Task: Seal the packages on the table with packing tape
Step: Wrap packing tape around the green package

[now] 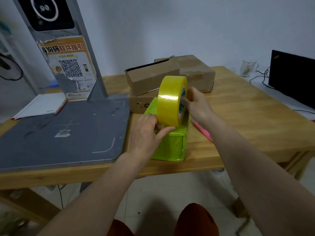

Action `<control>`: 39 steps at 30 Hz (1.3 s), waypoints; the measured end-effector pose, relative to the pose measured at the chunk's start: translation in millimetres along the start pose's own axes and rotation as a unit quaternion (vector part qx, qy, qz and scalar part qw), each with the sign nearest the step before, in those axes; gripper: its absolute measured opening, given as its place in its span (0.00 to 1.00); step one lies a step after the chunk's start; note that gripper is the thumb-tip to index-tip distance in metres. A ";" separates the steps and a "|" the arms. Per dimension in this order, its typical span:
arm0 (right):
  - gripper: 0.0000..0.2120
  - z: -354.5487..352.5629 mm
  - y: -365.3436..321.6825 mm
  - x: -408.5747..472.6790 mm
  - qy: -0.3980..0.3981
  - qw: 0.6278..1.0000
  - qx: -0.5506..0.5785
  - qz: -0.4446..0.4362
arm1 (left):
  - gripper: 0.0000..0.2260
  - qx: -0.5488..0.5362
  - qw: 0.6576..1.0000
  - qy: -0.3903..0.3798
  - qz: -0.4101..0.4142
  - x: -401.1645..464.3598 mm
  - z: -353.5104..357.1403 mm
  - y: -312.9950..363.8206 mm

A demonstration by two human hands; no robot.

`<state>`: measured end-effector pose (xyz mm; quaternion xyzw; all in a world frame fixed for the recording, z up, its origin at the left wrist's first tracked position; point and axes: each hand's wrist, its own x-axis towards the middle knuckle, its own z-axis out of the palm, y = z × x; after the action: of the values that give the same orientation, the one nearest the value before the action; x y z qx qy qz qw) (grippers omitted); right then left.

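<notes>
Grey scanner stand (56, 130): flat base plate on the wooden bench (238, 120) at 9 o'clock, its upright post carrying an orange notice with a QR code (70, 68) at 10 o'clock. White notebook (40, 104) with a pencil (60, 106) along its right edge, just behind the base plate. Left hand (146, 135): at centre, low, its grip closed in a pinch at the bottom of the tape roll, thumb and forefinger meeting where the roll touches the package; whether they hold a loose tape end cannot be told. Green package (170, 145): bright plastic-wrapped parcel lying on the bench at centre, near the front edge, directly beneath the roll. Tape roll (170, 101): yellow packing tape, standing on edge atop the green package, broad face toward the camera. Right hand (196, 106): at 3 o'clock of the roll, its grip grasping the roll at the core, fingers curled round the side. Cardboard boxes: one long open-flapped box (150, 79) at 12 o'clock resting on a flat printed box (138, 103), a taped box (197, 74) just beside it at 1 o'clock. Pink pen (202, 128): on the bench, just right of the green package, partly under the right forearm. Glass mug (248, 68): at 2 o'clock on a white surface past the bench. Black laptop (293, 77): at 3 o'clock, lid raised, cables (260, 77) trailing beside it.
</notes>
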<state>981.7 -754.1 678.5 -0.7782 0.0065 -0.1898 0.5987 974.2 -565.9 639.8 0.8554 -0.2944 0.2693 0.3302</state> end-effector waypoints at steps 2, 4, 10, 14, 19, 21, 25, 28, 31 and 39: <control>0.06 -0.4 2.8 1.4 0.011 1.000 0.019 -0.001 | 0.25 0.000 0.996 -0.067 -0.060 12.6 -5.1 -0.2; 0.06 -0.5 6.7 2.6 0.018 1.000 0.023 0.002 | 0.37 -0.019 0.980 -0.162 -0.111 30.7 -12.1 -2.3; 0.05 6.6 12.0 5.2 0.050 0.991 0.122 -0.013 | 0.46 -0.256 0.883 -0.352 -0.177 59.1 -17.7 7.3; 0.05 4.0 9.4 4.9 0.029 0.989 0.140 -0.035 | 0.47 -0.375 0.839 -0.345 -0.192 62.9 -20.6 4.9; 0.06 1.0 6.5 5.7 0.011 0.988 0.140 -0.060 | 0.54 -0.406 0.824 -0.360 -0.163 62.7 -18.8 0.3; 0.08 -1.2 2.2 5.9 0.007 0.986 0.151 -0.072 | 0.62 -0.437 0.810 -0.352 -0.173 62.2 -17.8 -1.4; 0.10 -2.3 -4.1 7.7 0.006 0.985 0.156 -0.066 | 0.65 -0.495 0.778 -0.339 -0.187 60.1 -12.4 4.2; 0.10 -1.1 -2.9 7.9 0.015 0.990 0.135 -0.031 | 0.61 -0.515 0.760 -0.338 -0.207 60.2 -12.4 9.6; 0.14 -20.7 0.5 6.9 -0.007 0.986 0.167 -0.004 | 0.56 -0.523 0.755 -0.328 -0.221 59.3 -13.1 10.3; 0.19 -26.8 81.7 -24.3 0.031 0.891 -0.375 0.255 | 0.56 -0.542 0.752 -0.291 -0.237 57.7 -11.2 12.7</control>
<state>968.7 -796.3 600.9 -0.9102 0.2936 -0.0384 0.2895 1001.9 -584.4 689.8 0.6125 -0.2611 -0.2841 0.6900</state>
